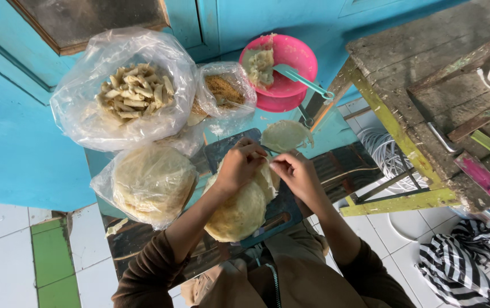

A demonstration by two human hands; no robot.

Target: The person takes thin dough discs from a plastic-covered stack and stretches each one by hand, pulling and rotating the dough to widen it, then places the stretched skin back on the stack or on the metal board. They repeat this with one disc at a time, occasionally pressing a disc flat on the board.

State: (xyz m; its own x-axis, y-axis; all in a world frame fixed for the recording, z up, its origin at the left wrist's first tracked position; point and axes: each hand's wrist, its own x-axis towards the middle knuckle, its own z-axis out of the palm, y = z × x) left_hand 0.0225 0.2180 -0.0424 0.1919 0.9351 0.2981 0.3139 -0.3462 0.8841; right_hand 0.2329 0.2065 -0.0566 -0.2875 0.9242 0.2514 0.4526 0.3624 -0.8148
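Both hands, left hand [239, 165] and right hand [295, 174], are pinching the top wrapper off the stack of wrappers [242, 208] on the dark board [222, 149], with a bag of finished rolls [136, 94] done and plenty of stack left.

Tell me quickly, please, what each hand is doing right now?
Left hand: pinched shut on the top wrapper of the stack.
Right hand: pinched shut on the same wrapper.

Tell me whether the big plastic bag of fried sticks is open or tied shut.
Open. The plastic bag has its mouth spread wide, and the pale fried sticks lie uncovered inside, seen straight from above with no knot visible.
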